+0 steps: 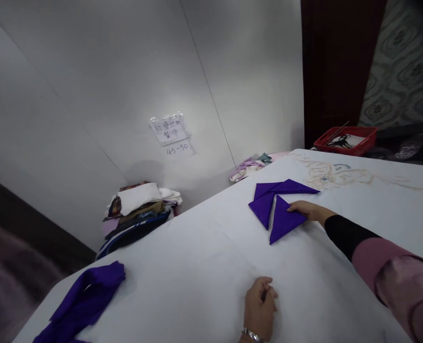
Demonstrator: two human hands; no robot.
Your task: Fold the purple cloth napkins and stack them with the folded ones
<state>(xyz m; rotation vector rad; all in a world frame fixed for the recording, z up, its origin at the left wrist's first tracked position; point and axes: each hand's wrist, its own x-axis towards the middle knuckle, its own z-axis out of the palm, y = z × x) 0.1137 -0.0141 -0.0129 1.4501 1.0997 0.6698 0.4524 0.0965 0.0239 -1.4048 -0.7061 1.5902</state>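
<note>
My right hand (302,209) is closed on the edge of a purple cloth napkin (285,220) folded into a triangle, held at the white table's surface. Just beyond it lie more folded purple napkins (265,202), overlapping with their points facing different ways. My left hand (260,305), with a silver bracelet at the wrist, is over the near middle of the table, fingers curled in and nothing visible in them. At the near left, a crumpled heap of unfolded purple cloth (86,300) lies by the table edge.
The white-covered table (183,271) runs along a pale wall with a handwritten paper sign (170,131) on it. Stacked clothes (138,214) stand beyond the far edge, with more fabric (247,169) farther right. A red basket (361,143) with scissors sits at the back right.
</note>
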